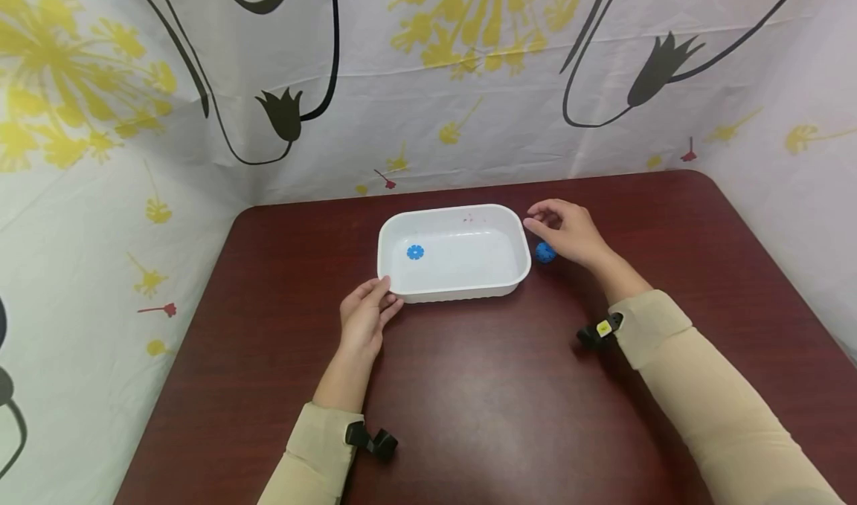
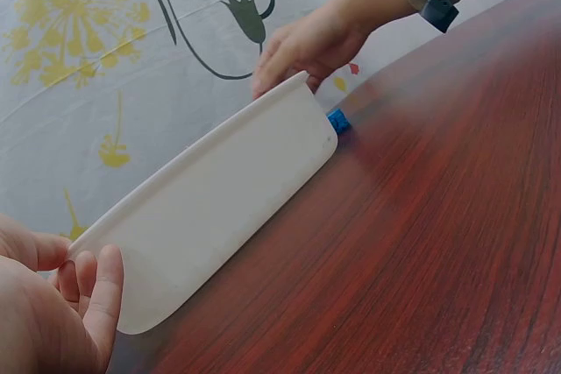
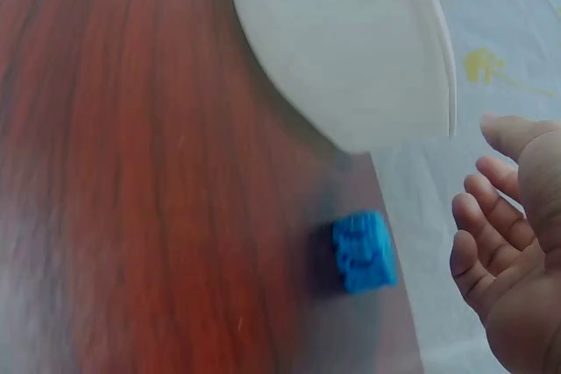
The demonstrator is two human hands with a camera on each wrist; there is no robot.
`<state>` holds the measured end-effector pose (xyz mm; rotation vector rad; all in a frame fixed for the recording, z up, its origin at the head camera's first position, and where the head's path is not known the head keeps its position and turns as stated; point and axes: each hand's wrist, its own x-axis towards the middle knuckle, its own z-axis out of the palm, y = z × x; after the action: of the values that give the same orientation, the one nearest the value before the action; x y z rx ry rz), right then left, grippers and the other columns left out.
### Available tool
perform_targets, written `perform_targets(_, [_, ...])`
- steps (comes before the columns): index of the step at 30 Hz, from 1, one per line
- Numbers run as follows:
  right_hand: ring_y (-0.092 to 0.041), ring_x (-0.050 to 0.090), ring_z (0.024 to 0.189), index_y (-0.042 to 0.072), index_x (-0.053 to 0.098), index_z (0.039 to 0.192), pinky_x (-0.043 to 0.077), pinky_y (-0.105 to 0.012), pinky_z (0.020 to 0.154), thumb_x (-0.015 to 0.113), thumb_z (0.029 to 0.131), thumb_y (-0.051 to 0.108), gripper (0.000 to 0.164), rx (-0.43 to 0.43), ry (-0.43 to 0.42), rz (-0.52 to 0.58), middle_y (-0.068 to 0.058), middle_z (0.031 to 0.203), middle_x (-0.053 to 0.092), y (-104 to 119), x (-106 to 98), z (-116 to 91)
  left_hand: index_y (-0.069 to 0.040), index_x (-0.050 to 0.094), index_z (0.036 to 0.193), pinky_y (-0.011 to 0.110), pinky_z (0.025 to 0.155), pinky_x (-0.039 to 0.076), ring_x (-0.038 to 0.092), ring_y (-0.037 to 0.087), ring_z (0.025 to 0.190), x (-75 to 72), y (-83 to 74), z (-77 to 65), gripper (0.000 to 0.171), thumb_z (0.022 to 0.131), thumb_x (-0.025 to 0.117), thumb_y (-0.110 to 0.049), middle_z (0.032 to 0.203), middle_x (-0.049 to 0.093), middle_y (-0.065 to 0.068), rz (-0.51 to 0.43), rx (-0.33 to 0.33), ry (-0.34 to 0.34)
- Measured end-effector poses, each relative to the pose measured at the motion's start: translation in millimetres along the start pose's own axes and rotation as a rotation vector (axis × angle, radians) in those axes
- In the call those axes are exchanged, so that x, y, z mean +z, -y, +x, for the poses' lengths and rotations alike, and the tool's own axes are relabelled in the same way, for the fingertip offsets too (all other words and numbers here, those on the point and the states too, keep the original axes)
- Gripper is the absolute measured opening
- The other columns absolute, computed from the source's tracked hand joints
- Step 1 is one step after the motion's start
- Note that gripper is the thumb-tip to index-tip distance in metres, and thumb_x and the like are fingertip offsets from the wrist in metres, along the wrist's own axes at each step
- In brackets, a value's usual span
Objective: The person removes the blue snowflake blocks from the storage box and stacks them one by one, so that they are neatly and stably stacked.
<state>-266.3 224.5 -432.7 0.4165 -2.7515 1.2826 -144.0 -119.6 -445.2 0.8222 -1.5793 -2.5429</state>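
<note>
A white plastic basin (image 1: 455, 294) with rounded corners stands on the table. Inside it, toward the left, lies a flat blue flower-shaped disc (image 1: 415, 252) with a notched edge. My left hand (image 1: 364, 319) holds the basin's near left corner, thumb at the rim and fingers against the outer wall. Just off the basin's right end is my right hand (image 1: 569, 230), its fingers loosely bent with nothing between them. Below that hand a small, blocky blue piece (image 3: 365, 251) with a ridged surface rests on the table, apart from the basin in the right wrist view.
The dark red-brown wooden table (image 1: 469, 401) has rounded far corners. White cloth (image 1: 321, 163) printed with yellow, grey and red flowers hangs behind it and on both sides. Each wrist wears a black camera mount.
</note>
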Motion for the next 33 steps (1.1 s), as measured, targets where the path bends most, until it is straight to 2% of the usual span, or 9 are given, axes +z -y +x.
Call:
perform_targets(7, [-0.020, 0.060, 0.079, 0.004, 0.070, 0.110, 0.049, -0.018, 0.064, 0.073, 0.095, 0.021, 0.023, -0.084, -0.059, 0.064, -0.010, 0.094, 0.067, 22, 17, 8, -0.001, 0.060, 0.099, 0.028, 0.072, 0.064, 0.062, 0.011, 0.067, -0.3, -0.5, 0.4, 0.010, 0.096, 0.068, -0.005, 0.084, 0.059, 0.008, -0.003, 0.003, 0.001])
perform_targets(14, [-0.019, 0.057, 0.077, 0.001, 0.071, 0.105, 0.046, -0.018, 0.062, 0.073, 0.094, 0.012, 0.016, -0.218, -0.076, 0.087, -0.010, 0.088, 0.066, 38, 36, 15, -0.002, 0.060, 0.099, 0.029, 0.074, 0.064, 0.062, 0.012, 0.068, -0.4, 0.0, 1.7, 0.010, 0.095, 0.069, -0.004, 0.084, 0.060, 0.007, 0.003, 0.000, -0.004])
perform_targets(21, [-0.020, 0.061, 0.078, 0.001, 0.072, 0.102, 0.048, -0.024, 0.062, 0.075, 0.091, 0.008, 0.014, -0.341, 0.021, 0.045, -0.007, 0.085, 0.065, 52, 56, 24, -0.001, 0.060, 0.101, 0.029, 0.074, 0.064, 0.062, 0.012, 0.068, -0.1, -0.5, 1.3, 0.013, 0.095, 0.070, -0.005, 0.084, 0.059, 0.007, 0.007, -0.001, -0.002])
perform_targets(26, [-0.022, 0.062, 0.082, 0.001, 0.070, 0.106, 0.049, -0.031, 0.065, 0.074, 0.092, 0.011, 0.018, -0.326, 0.113, 0.008, -0.008, 0.089, 0.066, 64, 67, 27, 0.000, 0.060, 0.102, 0.029, 0.074, 0.064, 0.063, 0.012, 0.068, -0.2, -0.9, 0.6, 0.014, 0.095, 0.071, -0.006, 0.083, 0.059, 0.007, 0.011, 0.004, -0.004])
perform_targets(33, [-0.020, 0.062, 0.084, 0.002, 0.069, 0.108, 0.050, -0.032, 0.069, 0.075, 0.092, 0.014, 0.021, -0.320, 0.186, -0.028, -0.006, 0.090, 0.066, 76, 82, 32, -0.001, 0.061, 0.102, 0.029, 0.074, 0.064, 0.063, 0.012, 0.068, -0.2, -1.4, 0.4, 0.014, 0.095, 0.071, -0.007, 0.083, 0.060, 0.007, 0.013, 0.001, -0.005])
